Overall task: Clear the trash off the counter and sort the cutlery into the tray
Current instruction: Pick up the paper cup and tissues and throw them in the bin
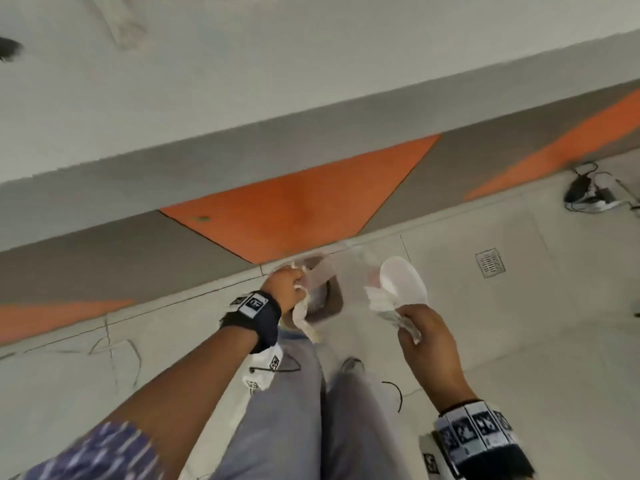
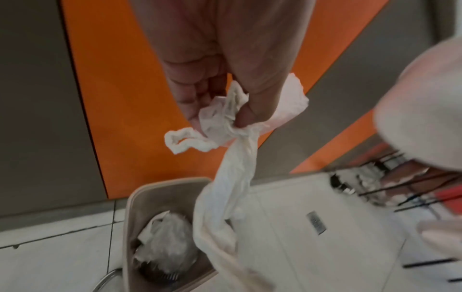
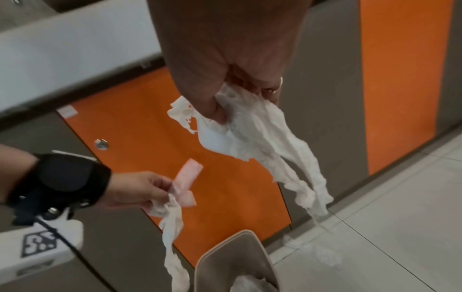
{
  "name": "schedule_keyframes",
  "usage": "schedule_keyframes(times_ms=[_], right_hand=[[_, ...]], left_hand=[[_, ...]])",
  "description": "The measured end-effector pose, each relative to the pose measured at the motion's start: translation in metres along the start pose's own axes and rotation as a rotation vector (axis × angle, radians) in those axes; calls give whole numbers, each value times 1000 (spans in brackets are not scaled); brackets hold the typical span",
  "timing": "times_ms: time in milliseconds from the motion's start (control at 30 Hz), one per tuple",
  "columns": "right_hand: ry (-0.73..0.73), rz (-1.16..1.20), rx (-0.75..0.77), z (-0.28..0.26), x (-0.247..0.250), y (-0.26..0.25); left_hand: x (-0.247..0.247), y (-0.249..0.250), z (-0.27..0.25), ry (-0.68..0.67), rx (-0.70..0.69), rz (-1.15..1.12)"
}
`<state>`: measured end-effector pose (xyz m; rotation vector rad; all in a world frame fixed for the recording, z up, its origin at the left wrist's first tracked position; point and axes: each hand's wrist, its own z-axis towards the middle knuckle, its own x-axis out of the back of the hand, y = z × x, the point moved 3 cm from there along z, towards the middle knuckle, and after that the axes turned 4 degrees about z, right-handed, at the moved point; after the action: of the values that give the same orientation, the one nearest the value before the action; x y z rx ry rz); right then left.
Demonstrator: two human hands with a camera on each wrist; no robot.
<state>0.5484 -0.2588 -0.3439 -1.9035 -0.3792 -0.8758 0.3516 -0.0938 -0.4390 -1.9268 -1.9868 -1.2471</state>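
Observation:
My left hand point(image 1: 294, 280) point(image 2: 220, 116) point(image 3: 160, 189) grips a long twisted white tissue point(image 2: 232, 177) point(image 3: 172, 227) and a pink wrapper point(image 3: 187, 175), which hang over an open beige bin point(image 2: 155, 189) point(image 3: 225, 249) on the floor. The bin holds crumpled white trash point(image 2: 165, 237). To the right, my right hand point(image 1: 405, 320) point(image 3: 240, 102) grips a torn white tissue point(image 3: 262, 138) point(image 1: 381, 299) together with a white plate-like piece point(image 1: 401, 282), held just right of the bin. No cutlery or tray is in view.
The white counter top point(image 1: 207, 81) runs above grey and orange cabinet fronts point(image 1: 294, 202). Pale floor tiles carry a drain grate point(image 1: 490, 263), a bundle of cables point(image 1: 588, 192) and a crumpled white scrap point(image 3: 325, 254) beside the bin. My legs point(image 1: 294, 410) stand close behind it.

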Motion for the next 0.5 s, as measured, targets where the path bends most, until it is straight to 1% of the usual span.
schedule_keyframes(times_ms=[100,133,200,233,267,333,400,433,500], right_hand=[[-37,-22,-37,25,-38,45],[-55,-22,-36,34,-49,56],[-100,-11,7,51,-72,73],[-136,-4,32,60,-85,79],[-185,-6,36,69,-100,84],[-310,-30,40,88,-136,89],[-458,-48,71,108,-181,86],[-541,-101,90,116,-206,87],[-762,-336,65,120,-246,89]], left_hand=[[-57,-26,77,-79,-3,139],[-72,-32,96,-119,5,122],[-96,-48,121,-228,27,109],[-101,-56,125,-254,33,130],[-102,-64,125,-255,39,150],[-100,-87,118,-202,90,108],[-93,-121,93,-160,215,39],[-93,-144,77,-159,279,-9],[-96,-191,33,-161,396,-103]])
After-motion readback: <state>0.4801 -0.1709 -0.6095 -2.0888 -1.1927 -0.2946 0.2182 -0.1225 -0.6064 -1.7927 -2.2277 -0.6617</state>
